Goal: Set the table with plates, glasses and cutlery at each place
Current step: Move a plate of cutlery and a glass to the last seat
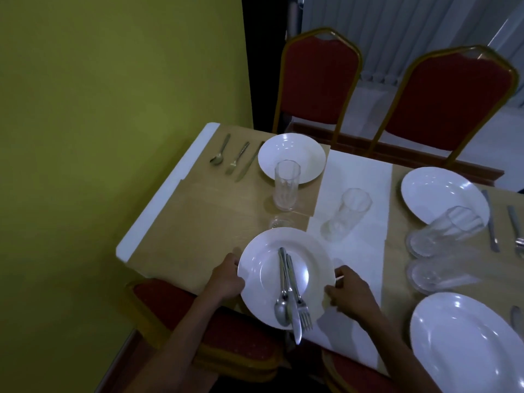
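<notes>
Left hand [226,277] grips the plate [262,259] rim; right hand [351,294] likewise (cutlery [289,293] aboard).

Both my bare forearms reach in from the lower edge, angled toward each other. My left hand [226,277] grips the plate [262,260] at its left rim, fingers curled. My right hand [353,293] holds the right rim.

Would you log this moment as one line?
plate held | left hand grips rim | right hand grips rim | cutlery on plate
</notes>
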`<state>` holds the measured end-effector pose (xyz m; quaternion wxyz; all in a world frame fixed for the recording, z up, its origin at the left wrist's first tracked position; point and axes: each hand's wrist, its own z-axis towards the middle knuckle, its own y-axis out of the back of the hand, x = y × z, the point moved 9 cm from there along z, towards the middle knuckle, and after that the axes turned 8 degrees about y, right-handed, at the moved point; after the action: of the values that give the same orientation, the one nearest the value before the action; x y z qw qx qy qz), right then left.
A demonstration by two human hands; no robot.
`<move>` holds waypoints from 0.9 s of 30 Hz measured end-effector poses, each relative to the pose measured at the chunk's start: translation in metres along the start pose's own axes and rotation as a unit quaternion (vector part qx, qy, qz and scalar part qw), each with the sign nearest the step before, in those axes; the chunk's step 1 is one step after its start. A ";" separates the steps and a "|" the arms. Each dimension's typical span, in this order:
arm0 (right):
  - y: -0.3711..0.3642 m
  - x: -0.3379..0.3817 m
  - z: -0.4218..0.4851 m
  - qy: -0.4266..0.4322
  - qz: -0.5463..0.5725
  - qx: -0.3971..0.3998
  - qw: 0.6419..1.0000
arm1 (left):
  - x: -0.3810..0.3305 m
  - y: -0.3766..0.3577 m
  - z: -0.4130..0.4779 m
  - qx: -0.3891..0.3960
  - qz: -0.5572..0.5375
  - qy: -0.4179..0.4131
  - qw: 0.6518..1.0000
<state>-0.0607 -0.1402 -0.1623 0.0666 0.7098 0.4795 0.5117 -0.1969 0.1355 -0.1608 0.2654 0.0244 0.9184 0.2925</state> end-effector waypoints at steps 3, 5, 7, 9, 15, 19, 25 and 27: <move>-0.028 0.034 0.011 0.004 -0.008 0.007 1.000 | 0.018 0.034 0.016 0.017 0.028 0.007 0.999; -0.047 0.059 0.021 0.011 -0.007 0.016 1.000 | 0.030 0.061 0.026 0.015 0.031 0.013 0.999; -0.068 0.085 0.031 0.028 -0.011 0.026 0.999 | 0.043 0.090 0.033 0.004 0.033 0.018 0.999; -0.086 0.108 0.039 0.045 -0.023 0.035 0.998 | 0.055 0.110 0.044 0.002 0.048 0.018 0.999; -0.107 0.128 0.050 0.043 -0.051 0.043 0.997 | 0.063 0.126 0.050 0.022 0.066 0.003 0.998; -0.104 0.127 0.050 0.039 -0.064 0.044 0.996 | 0.069 0.115 0.058 0.079 0.061 0.015 0.995; -0.087 0.101 0.043 0.009 -0.076 0.024 0.997 | 0.063 0.088 0.055 0.165 0.125 -0.037 0.978; -0.084 0.095 0.044 0.011 -0.086 0.023 0.996 | 0.060 0.082 0.055 0.166 0.143 -0.039 0.975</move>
<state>-0.0758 -0.0071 -0.1685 0.0887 0.6617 0.5514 0.5003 -0.2302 0.2443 -0.1818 0.2490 0.2107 0.9300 0.1692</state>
